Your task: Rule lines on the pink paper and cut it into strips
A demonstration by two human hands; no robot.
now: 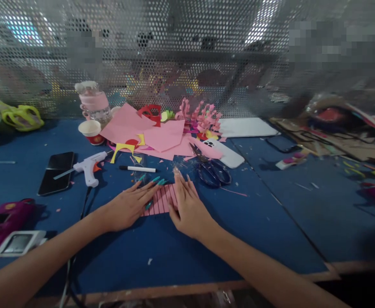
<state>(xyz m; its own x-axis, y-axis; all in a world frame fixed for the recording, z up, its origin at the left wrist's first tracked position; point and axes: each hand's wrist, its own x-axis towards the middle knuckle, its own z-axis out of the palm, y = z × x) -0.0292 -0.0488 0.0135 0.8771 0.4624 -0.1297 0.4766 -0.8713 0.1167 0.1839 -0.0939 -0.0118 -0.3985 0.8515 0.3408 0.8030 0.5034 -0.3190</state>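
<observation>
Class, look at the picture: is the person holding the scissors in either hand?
No. The scissors lie on the blue table, while the left hand and right hand both press flat on the pink lined paper.

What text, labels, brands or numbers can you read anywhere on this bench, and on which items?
None can be read.
Bottle: pink band, no legible print.
Paper cup: red mark, too blurred.
Glue gun: no visible brand.
Black phone: dark screen.
Pleated pink paper under the left hand and right hand: ruled lines only, no writing.
</observation>
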